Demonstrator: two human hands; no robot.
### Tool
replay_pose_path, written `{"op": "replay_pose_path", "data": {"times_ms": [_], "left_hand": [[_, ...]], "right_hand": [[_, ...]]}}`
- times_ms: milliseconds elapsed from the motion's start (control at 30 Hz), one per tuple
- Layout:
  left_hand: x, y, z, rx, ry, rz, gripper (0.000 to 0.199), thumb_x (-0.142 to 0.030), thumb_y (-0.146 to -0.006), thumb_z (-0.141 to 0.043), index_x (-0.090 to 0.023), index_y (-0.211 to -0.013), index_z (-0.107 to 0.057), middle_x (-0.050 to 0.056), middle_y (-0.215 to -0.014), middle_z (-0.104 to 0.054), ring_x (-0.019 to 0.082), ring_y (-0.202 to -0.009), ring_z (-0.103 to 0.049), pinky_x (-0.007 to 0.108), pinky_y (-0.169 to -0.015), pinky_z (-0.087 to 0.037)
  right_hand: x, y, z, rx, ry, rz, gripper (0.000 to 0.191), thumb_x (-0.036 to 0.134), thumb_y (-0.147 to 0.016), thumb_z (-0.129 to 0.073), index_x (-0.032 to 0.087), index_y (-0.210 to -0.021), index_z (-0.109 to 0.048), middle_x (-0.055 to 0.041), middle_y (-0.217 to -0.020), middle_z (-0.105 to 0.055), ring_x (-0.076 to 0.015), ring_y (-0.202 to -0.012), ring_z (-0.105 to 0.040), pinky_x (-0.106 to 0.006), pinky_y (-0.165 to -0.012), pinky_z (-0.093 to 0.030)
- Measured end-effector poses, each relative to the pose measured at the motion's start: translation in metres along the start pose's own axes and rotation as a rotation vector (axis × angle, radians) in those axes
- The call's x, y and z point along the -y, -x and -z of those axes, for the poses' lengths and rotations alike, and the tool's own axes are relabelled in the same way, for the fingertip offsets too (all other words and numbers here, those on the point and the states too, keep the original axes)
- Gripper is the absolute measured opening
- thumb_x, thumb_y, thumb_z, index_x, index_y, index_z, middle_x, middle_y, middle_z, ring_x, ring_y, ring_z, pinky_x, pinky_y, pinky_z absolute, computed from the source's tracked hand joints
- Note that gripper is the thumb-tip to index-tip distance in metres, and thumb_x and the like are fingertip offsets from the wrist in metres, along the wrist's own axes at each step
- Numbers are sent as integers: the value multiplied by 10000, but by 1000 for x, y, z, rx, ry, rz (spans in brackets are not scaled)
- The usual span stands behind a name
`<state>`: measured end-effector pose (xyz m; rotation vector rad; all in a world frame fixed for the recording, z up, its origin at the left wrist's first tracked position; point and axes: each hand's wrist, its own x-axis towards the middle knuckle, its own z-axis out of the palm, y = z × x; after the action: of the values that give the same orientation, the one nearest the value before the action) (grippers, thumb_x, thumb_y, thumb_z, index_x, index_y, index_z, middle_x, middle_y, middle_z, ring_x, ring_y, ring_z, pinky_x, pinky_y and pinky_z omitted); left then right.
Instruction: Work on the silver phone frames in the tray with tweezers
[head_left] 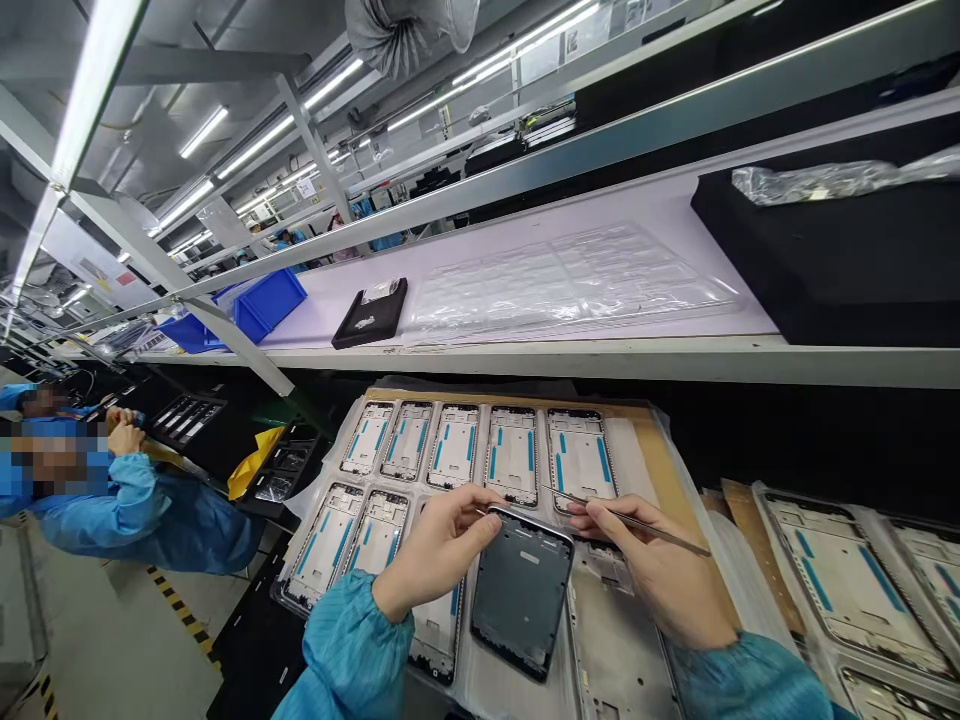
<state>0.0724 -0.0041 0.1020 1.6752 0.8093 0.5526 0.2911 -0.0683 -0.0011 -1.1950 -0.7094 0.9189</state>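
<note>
A dark phone frame (521, 592) is held tilted above the tray, its upper left corner between the thumb and fingers of my left hand (448, 545). To its right, my right hand (651, 560) pinches thin metal tweezers (660, 535), whose tips point left, just above the frame's top edge. Beneath both hands lies a clear plastic tray (480, 500) with several phone frames bearing blue strips, such as the silver frame (512, 455) in the back row.
A second tray of frames (844, 575) lies at the right. Behind runs a shelf (525, 362) with clear plastic trays (570, 285), a small black box (371, 315) and blue bins (266, 303). At the left sits a person in blue (142, 515).
</note>
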Motion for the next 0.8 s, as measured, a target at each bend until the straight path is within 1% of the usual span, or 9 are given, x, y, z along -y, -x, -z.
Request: {"op": "replay_pose_path", "data": {"times_ms": [167,233,267,367,467,533,600,700,800], "left_hand": [[-17,12,-3,-80,10,-165,310,-455,-956,-617,-168,-1039,-699,90,-981,-721,217,-919,-672,320,-821,-545],[-17,22,-3,-68,-19,-270,223,-375,-989,-583,-190,-1020,-704,90,-1052,-743,254,-1086,-672,399,-986,-521],[-13,29,-3,-41,-64,-312,204,-342,-1003,-561,-201,-1007,-708,86,-1101,-743,267,-1181,-640,443,-1079,-465],[23,53,-4,94,-291,-364,270,-285,-1039,-462,-220,-1017,-723,88,-1227,-710,266,-1318,-543,480,-1198,-330],[68,79,-1,221,-472,-311,275,-229,-1017,-449,-227,-1071,-719,102,-1341,-642,263,-1374,-477,458,-1191,-348],[85,89,3,225,-531,-264,231,-193,-962,-508,-238,-1050,-717,93,-1368,-621,272,-1391,-457,467,-1198,-335],[86,84,3,132,-532,-242,229,-182,-946,-501,-237,-1031,-706,95,-1339,-635,269,-1365,-489,474,-1192,-348],[71,51,-5,-72,-512,-171,285,-242,-1000,-435,-218,-1202,-636,124,-1393,-583,256,-1366,-480,474,-1173,-383],[63,9,-14,-110,-585,-115,386,-312,-1004,-480,-216,-1374,-536,129,-1479,-497,278,-1441,-368,526,-1220,-291]], "right_hand": [[2,0,-1,-12,-7,15,448,641,-678,-835,205,-730,-749,-122,-830,-763,-263,-734,-727,-342,-665,-646],[1,0,-1,-13,-15,19,445,633,-685,-835,200,-744,-751,-123,-840,-763,-269,-743,-727,-357,-664,-648],[1,1,-1,-13,-17,20,442,627,-689,-836,198,-753,-752,-124,-850,-763,-273,-748,-727,-364,-663,-649],[-1,1,0,-5,-28,29,428,612,-705,-834,196,-760,-750,-124,-858,-762,-273,-752,-725,-367,-666,-653],[-2,0,0,4,-29,49,415,601,-724,-827,196,-765,-748,-120,-835,-759,-266,-745,-722,-358,-661,-651],[0,0,-1,23,-21,54,410,598,-734,-823,197,-778,-751,-115,-834,-759,-260,-739,-722,-364,-667,-650],[4,0,-3,51,-4,50,413,602,-733,-821,197,-779,-755,-114,-826,-760,-259,-729,-721,-367,-659,-649],[10,1,-6,88,54,43,434,618,-712,-826,191,-748,-758,-121,-789,-755,-265,-715,-722,-354,-636,-646],[10,1,-8,89,100,20,450,630,-677,-840,190,-724,-757,-120,-776,-753,-261,-699,-721,-345,-643,-648]]}}
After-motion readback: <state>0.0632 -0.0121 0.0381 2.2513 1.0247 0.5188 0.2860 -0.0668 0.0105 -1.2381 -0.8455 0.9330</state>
